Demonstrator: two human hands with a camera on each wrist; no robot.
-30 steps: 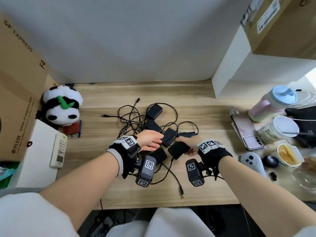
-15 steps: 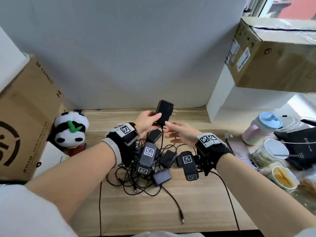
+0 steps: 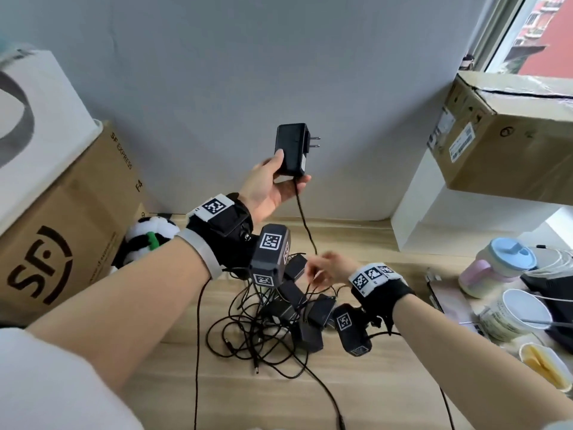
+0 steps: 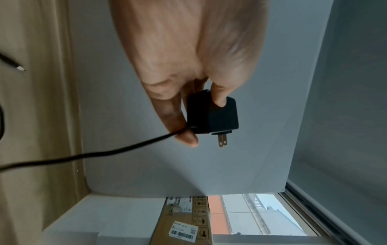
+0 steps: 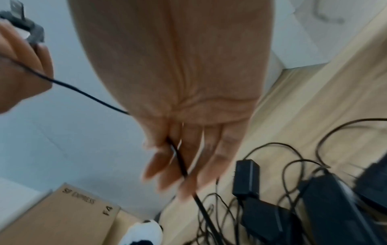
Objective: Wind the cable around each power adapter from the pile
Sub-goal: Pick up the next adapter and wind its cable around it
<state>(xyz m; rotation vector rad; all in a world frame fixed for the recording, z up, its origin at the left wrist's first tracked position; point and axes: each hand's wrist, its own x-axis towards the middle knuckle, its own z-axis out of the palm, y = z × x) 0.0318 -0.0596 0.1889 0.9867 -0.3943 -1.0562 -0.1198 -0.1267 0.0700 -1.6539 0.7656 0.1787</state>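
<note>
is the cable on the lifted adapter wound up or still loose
Loose. The cable hangs straight from the adapter in the left hand to the right hand; no turns around it.

A: What've you got on your arms?
B: Bare forearms, white short sleeves (image 3: 46,377) at the shoulders. Your left hand (image 3: 266,187) and right hand (image 3: 328,270) are bare too, no gloves.
A: And the wrists?
B: Black fabric wrist straps (image 3: 223,231) on both, w/ a grey cuff edge (image 3: 201,256) on the left one. White tags w/ black square-code markers sit on top: one on the left, approx. three on the right (image 3: 372,276).
A: Cams?
B: A dark grey cam block (image 3: 269,256) hangs under each wrist, each w/ square-code stickers on its faces. A thin black cable (image 3: 197,352) runs down from your left strap, another from the right.
</note>
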